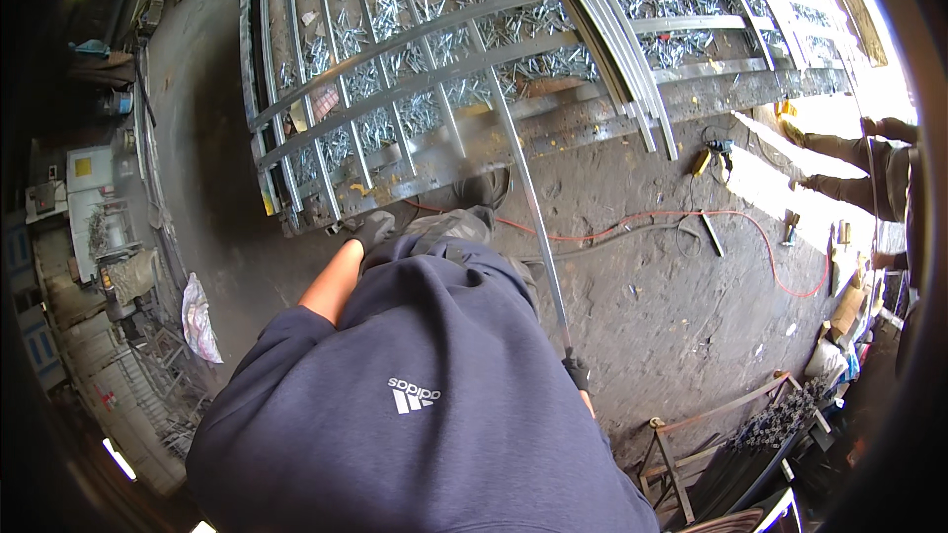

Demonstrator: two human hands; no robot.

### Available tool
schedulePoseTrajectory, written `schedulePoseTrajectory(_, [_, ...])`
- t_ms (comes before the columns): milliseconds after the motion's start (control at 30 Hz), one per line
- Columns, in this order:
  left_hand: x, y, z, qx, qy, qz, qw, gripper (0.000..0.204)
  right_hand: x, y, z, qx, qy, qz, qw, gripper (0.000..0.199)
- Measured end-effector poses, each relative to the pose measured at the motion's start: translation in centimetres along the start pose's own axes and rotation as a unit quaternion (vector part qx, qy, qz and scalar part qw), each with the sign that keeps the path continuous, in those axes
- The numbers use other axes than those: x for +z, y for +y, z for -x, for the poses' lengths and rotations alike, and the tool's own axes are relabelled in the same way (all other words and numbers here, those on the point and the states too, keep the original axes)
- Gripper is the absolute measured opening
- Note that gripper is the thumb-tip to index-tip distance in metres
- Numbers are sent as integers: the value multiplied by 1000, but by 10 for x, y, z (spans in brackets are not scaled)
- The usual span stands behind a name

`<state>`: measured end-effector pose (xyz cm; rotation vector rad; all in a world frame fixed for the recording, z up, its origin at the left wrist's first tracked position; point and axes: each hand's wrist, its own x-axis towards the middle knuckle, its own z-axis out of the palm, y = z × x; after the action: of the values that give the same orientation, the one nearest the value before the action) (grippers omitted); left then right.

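A long, narrow metal bar (538, 207) slants from the crossbars of a metal frame (370, 104) down to my right side. My gloved right hand (579, 372) is closed around its lower end, partly hidden by my sweatshirt. In a dark glove too, my left hand (373, 229) is beside my thigh, close to the near edge of the workbench (553, 133). Its fingers are too dark and small to make out. The frame lies across the bench, made of parallel thin bars crossed by two longer rails.
Loose metal pieces (454, 44) litter the bench under the frame. Several long profiles (602, 30) overhang its near edge. A red hose (652, 215) crosses the floor, with a power tool (713, 153) nearby. Another person (869, 173) stands at right; a metal rack (681, 464) stands at lower right.
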<state>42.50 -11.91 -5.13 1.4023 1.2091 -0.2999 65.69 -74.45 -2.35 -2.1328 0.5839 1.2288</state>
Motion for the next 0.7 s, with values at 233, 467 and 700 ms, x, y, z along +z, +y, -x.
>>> schedulePoseTrajectory(233, [-26, 7, 1, -10, 0, 58, 998, 31, 42, -38, -20, -309, 49, 54, 948, 42])
schedulePoseTrajectory(467, [-34, -9, 0, 122, -2, -194, 974, 25, 208, -386, -74, -463, -132, -93, 871, 60])
schedulePoseTrajectory(700, [-46, -4, 1, -55, 47, 126, 989, 18, 153, -460, -80, -435, -228, -190, 850, 41])
